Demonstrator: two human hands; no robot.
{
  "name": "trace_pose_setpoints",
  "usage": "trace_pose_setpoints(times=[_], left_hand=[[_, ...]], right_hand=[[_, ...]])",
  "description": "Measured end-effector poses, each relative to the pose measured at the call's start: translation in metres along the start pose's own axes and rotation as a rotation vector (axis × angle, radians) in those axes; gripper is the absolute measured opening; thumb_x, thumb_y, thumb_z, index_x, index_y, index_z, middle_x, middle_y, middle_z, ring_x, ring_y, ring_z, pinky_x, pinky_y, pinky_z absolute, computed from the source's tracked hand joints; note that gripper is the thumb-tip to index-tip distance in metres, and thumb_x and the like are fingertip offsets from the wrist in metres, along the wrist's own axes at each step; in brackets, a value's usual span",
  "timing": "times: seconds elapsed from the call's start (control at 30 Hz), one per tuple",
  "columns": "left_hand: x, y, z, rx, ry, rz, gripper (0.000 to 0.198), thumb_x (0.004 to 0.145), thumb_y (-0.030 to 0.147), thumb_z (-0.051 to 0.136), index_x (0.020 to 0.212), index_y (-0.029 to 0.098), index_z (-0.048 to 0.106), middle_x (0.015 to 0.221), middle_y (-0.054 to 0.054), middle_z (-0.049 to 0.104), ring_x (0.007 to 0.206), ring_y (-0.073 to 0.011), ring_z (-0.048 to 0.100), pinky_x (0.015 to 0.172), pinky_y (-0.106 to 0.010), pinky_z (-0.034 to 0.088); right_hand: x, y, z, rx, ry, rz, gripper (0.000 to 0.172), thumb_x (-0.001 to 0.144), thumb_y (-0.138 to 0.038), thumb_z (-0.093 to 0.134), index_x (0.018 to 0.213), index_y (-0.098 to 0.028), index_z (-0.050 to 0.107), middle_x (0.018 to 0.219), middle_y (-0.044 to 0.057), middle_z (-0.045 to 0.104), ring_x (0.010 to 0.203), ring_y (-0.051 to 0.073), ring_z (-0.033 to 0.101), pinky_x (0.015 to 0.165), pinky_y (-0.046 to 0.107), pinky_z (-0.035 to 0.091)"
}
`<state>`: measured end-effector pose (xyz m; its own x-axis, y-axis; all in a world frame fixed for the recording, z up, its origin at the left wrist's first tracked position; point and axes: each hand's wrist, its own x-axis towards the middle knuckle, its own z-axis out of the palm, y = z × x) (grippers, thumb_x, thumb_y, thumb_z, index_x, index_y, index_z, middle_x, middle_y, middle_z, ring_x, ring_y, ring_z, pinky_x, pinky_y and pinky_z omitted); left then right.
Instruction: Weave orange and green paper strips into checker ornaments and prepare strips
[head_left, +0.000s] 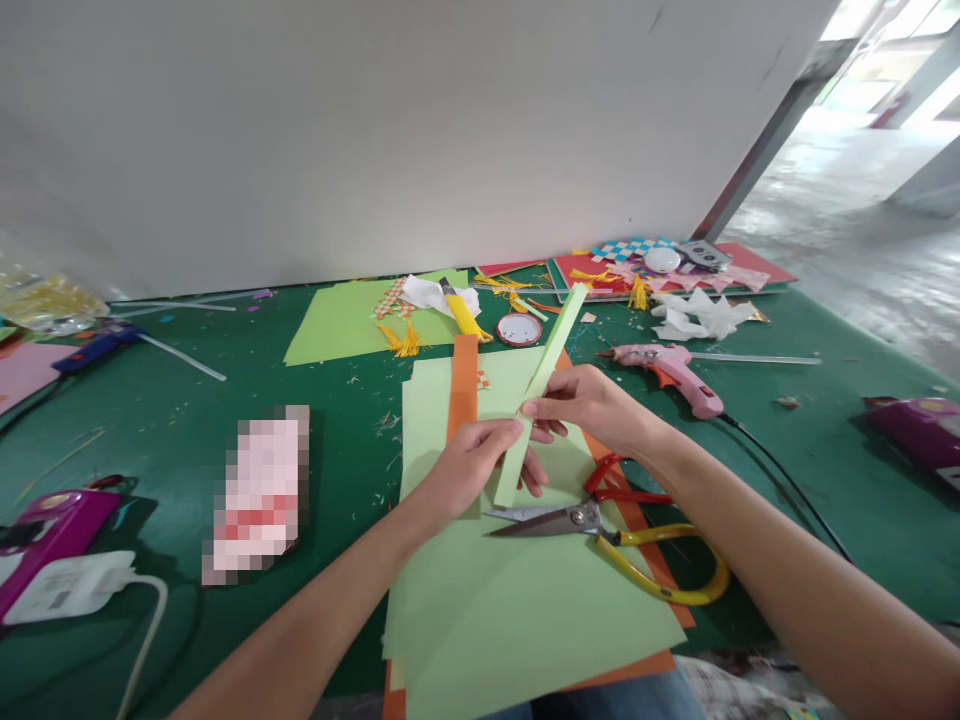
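Note:
Between my two hands a narrow light green paper strip (559,335) is held at a slant above the paper stack. My left hand (480,455) pinches its lower part, and my right hand (574,405) grips it around the middle. Under them lie light green paper sheets (540,620) with orange sheets showing at the edges. An orange paper strip (464,385) rests on the stack beside my left hand. Scissors (589,515) with one red and one yellow handle lie just below my hands, their blades pointing left.
At right are a pink glue gun (671,372) with a glue stick and cord, and crumpled tissue (701,315). Behind the stack sit a yellow utility knife (461,308) and a round lid (519,329). A blue glue gun (97,345) and white plug (71,587) are left.

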<state>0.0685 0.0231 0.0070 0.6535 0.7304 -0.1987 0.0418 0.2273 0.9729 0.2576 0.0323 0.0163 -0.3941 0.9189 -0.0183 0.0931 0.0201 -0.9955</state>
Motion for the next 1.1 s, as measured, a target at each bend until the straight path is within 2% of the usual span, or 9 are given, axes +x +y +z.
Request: trace_pose_setpoints(times=[0.1,0.23,0.47,0.73,1.1], left_hand=[[-0.0013,0.0014,0.0013,0.102,0.022,0.043,0.035,0.095,0.037,0.044,0.102,0.012,0.067,0.069,-0.004,0.069,0.063,-0.0148,0.062,0.071,-0.028,0.046],[-0.0025,-0.0004,0.0026,0.187,0.078,0.087,0.036,0.096,0.037,0.041,0.1,0.011,0.067,0.069,-0.004,0.068,0.062,-0.0147,0.061,0.068,-0.027,0.046],[-0.0036,0.0002,0.0035,0.234,0.145,0.133,0.034,0.096,0.034,0.042,0.1,0.012,0.067,0.067,-0.003,0.067,0.061,-0.0146,0.061,0.064,-0.026,0.045],[-0.0006,-0.0033,0.005,0.17,0.109,0.027,0.034,0.093,0.037,0.045,0.089,0.012,0.068,0.066,-0.004,0.067,0.06,-0.0143,0.061,0.058,-0.025,0.044],[-0.0011,-0.0044,0.0052,0.201,0.123,0.062,0.031,0.093,0.035,0.046,0.08,0.013,0.063,0.066,-0.005,0.068,0.059,-0.0139,0.062,0.058,-0.025,0.045]], right_hand=[[-0.0002,0.0016,-0.0004,-0.01,0.026,0.0,0.032,0.075,-0.041,0.071,0.063,-0.013,0.061,0.055,0.001,0.057,0.053,0.009,0.045,0.051,0.026,0.036],[0.0006,0.0043,0.0002,-0.013,0.046,0.006,0.031,0.075,-0.04,0.071,0.063,-0.014,0.06,0.058,0.002,0.06,0.055,0.01,0.049,0.05,0.026,0.037],[0.0018,0.0026,0.0058,-0.054,0.064,0.045,0.031,0.072,-0.043,0.072,0.066,-0.014,0.061,0.06,0.001,0.06,0.054,0.009,0.048,0.047,0.024,0.036],[0.0022,0.0078,0.001,-0.084,0.133,0.025,0.033,0.073,-0.041,0.072,0.059,-0.015,0.057,0.053,-0.002,0.053,0.051,0.008,0.044,0.048,0.025,0.033],[0.0033,0.0097,0.0012,-0.043,0.137,0.026,0.033,0.072,-0.042,0.072,0.062,-0.015,0.059,0.054,-0.002,0.053,0.051,0.009,0.044,0.048,0.025,0.033]])
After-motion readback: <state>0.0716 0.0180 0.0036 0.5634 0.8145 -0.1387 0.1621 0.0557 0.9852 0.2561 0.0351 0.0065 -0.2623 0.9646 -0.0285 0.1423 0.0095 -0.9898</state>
